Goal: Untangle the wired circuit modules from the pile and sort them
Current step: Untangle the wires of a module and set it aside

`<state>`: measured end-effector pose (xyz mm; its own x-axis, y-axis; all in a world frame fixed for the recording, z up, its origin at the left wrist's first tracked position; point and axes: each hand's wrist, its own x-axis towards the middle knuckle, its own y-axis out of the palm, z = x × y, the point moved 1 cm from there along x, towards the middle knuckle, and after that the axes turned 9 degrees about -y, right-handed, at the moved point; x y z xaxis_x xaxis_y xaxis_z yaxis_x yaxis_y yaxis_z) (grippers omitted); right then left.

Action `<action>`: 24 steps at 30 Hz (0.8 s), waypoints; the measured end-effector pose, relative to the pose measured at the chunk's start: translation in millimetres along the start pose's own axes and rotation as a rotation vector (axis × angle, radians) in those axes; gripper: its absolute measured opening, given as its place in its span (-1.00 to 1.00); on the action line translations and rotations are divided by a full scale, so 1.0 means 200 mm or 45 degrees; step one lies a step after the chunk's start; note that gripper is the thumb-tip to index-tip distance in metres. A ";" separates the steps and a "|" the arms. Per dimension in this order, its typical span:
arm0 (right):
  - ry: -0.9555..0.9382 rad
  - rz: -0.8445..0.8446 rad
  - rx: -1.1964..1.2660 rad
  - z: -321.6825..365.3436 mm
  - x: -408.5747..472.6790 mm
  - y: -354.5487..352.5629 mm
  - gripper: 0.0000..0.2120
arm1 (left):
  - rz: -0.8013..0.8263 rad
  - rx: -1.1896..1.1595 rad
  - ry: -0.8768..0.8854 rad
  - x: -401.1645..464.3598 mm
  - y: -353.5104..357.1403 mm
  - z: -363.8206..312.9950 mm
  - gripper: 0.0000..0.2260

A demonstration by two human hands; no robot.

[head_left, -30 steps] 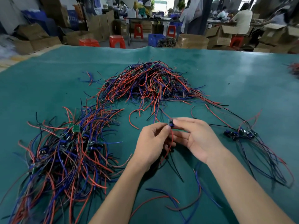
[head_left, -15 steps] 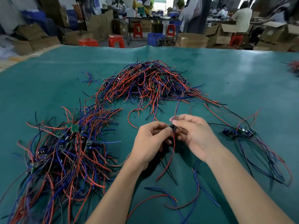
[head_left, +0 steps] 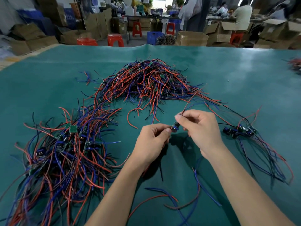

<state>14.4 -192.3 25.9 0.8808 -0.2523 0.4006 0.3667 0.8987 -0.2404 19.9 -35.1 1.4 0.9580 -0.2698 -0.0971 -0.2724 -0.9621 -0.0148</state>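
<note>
A small circuit module (head_left: 175, 127) sits between my two hands above the green table (head_left: 244, 82). My left hand (head_left: 152, 141) pinches it from the left. My right hand (head_left: 201, 128) pinches one of its thin wires (head_left: 189, 100), which rises up and to the right. Other wires hang below the hands. A tangled pile of red, blue and black wired modules (head_left: 146, 80) lies at the table's middle back. A larger spread of modules (head_left: 65, 150) covers the left side. A small sorted group of modules (head_left: 239, 130) lies to the right, wires trailing toward me.
Loose red and blue wires (head_left: 179, 199) lie on the table near my forearms. Another wire bundle (head_left: 294, 64) is at the far right edge. Beyond the table stand cardboard boxes (head_left: 192, 38), red stools (head_left: 114, 39) and a seated person (head_left: 242, 13).
My right hand has lifted and drawn a wire up and to the right from the module. My left hand keeps its pinch on the module. The view has shifted slightly.
</note>
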 end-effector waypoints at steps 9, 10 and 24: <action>-0.011 -0.505 0.021 -0.03 0.08 -0.19 -0.83 | 0.137 0.140 -0.002 -0.02 0.01 0.00 -0.81; 0.016 -0.600 0.051 -0.03 0.09 -0.22 -0.82 | 0.138 0.162 0.006 -0.02 0.00 0.00 -0.81; 0.094 0.277 0.078 0.01 -0.04 0.03 -0.78 | -0.076 -0.094 0.036 -0.01 -0.01 -0.02 -0.83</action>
<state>8.5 -183.1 23.0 0.9575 -0.0734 0.2788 0.1487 0.9543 -0.2592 18.2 -32.6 4.8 0.9748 -0.2119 -0.0700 -0.2084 -0.9766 0.0534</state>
